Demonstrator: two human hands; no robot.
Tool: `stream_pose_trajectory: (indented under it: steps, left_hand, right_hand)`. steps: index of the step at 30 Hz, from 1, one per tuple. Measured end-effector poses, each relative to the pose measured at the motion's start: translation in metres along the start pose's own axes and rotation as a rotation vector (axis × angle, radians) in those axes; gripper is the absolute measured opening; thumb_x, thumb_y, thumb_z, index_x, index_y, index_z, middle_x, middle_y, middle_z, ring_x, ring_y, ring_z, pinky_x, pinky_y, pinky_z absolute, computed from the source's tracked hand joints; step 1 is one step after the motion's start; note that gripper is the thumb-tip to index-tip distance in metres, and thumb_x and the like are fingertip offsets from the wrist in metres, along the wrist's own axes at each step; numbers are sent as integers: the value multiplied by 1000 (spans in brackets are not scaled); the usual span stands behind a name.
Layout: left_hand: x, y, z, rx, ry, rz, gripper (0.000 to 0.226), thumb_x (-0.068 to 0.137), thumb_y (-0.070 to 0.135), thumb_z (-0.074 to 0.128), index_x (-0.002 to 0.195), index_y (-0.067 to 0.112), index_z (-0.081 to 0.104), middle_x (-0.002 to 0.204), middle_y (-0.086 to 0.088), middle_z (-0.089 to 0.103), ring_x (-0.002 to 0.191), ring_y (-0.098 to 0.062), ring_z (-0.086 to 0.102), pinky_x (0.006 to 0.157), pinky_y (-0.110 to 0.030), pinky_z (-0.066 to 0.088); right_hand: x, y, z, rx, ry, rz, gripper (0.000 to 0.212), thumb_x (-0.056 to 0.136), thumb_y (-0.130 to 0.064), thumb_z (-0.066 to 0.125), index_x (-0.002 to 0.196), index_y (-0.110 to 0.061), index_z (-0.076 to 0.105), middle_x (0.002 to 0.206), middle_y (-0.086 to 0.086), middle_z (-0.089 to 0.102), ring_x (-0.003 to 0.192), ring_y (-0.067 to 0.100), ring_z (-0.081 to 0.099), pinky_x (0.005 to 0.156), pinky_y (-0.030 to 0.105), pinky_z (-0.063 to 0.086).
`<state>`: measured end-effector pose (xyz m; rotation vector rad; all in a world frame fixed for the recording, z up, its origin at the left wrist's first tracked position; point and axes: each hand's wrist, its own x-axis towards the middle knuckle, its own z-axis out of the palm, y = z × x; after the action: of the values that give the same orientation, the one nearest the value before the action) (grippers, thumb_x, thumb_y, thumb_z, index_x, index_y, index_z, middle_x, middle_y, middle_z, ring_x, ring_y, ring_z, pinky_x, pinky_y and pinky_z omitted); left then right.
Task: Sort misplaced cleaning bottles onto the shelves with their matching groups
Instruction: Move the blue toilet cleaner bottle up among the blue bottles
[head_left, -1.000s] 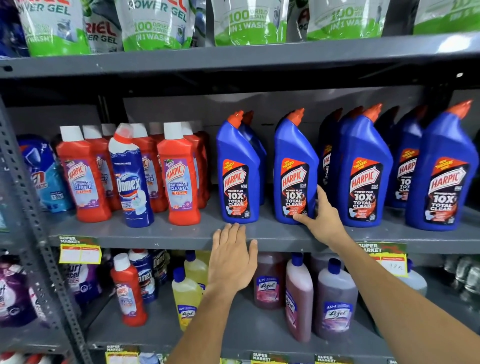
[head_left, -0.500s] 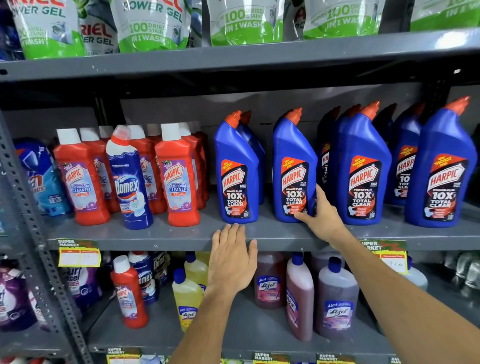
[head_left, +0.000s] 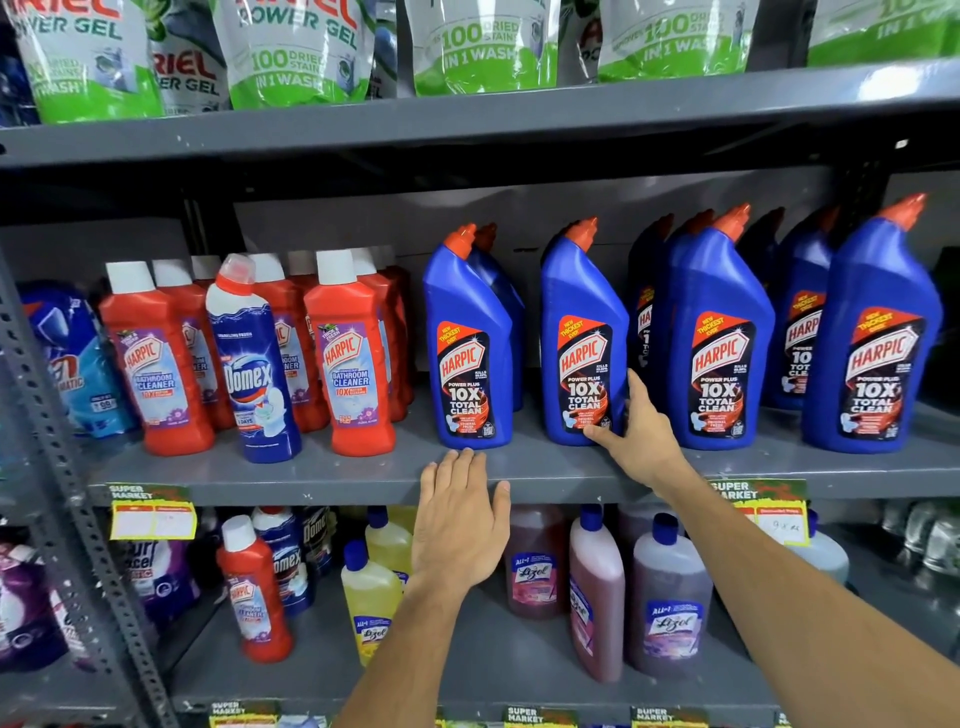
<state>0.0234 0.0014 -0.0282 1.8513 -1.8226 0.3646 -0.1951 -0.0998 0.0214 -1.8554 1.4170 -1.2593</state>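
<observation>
The right hand (head_left: 636, 434) reaches forward with the arm stretched out, thumb and fingers cupped around the lower right corner of a blue Harpic bottle (head_left: 582, 338) that stands upright on the middle shelf (head_left: 332, 475); its label reads "HARPIC POWER PLUS 10X TOTAL CLEAN". Left of that bottle the left hand (head_left: 460, 525) lies flat and spread, palm down, fingertips touching the shelf's front edge just below another blue Harpic bottle (head_left: 467, 343), holding nothing. Further left of the gripped bottle, a dark blue bottle marked "Domex" (head_left: 254, 364) stands among red bottles (head_left: 353, 358) labelled "HARPIC BATHROOM CLEANER". Below the gripped bottle, on the lower shelf, stand Lizol bottles (head_left: 670, 597), a single red Harpic bottle (head_left: 254, 592) and more Domex bottles (head_left: 285, 561). Above it, pouches (head_left: 291, 52) read "POWER GEL" and "100 DRIED STAINS IN 1 WASH".
</observation>
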Motion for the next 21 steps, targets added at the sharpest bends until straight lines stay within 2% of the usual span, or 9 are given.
stream_pose_trajectory:
  steps: [4,7,11,13,15,18,19,21]
  left_hand:
    - [0,-1,1,16,1,3,69,95,49,13,147,11,36,153,-6,40,143,-21,29,121,-41,13]
    - [1,-1,0,12,20,23,65,98,48,17,150,12,30,157,-6,35,146,-21,23,122,-41,10]
    - [-18,-8,9,9,139,86,64,101,44,24,154,10,15,163,-8,12,151,-22,3,122,-44,7]
    - [-38,-12,21,21,170,113,63,101,39,32,155,10,14,164,-10,7,151,-25,0,122,-46,11]
    - [-57,-16,39,21,141,138,64,100,37,38,155,12,15,164,-11,7,151,-27,1,121,-48,14]
    - [-84,-22,72,20,28,115,67,98,37,42,155,13,16,164,-11,7,151,-27,2,119,-49,17]
    - [-93,-26,85,27,-19,100,67,98,39,41,155,13,15,164,-10,6,151,-27,1,120,-48,17]
    - [-110,-38,111,42,-105,77,68,99,42,36,155,12,13,164,-10,5,151,-26,-1,120,-46,14]
  right_hand:
    - [-11,-1,5,50,145,-62,102,83,-21,83,160,-18,16,153,8,49,139,27,50,114,46,42]
    - [-29,-4,12,122,301,-126,93,86,-28,79,159,-24,21,160,4,40,146,20,41,117,46,40]
    - [-70,-12,24,165,387,-245,82,90,-25,73,158,-20,26,160,-1,37,145,6,35,118,22,30]
    - [-93,-9,34,117,430,-303,79,88,-17,74,154,-15,30,158,3,36,145,9,34,115,11,25]
    - [-114,4,47,60,463,-335,76,86,-11,75,150,-11,34,157,10,32,146,16,32,115,13,24]
    - [-140,37,63,50,494,-320,73,81,-8,75,144,-7,37,156,16,32,146,24,32,117,29,31]
    - [-148,49,68,41,499,-303,72,80,-8,75,142,-4,38,154,18,34,145,27,33,117,30,31]
    - [-160,73,77,24,471,-246,72,78,-7,74,141,1,40,149,24,37,142,30,35,118,23,27]
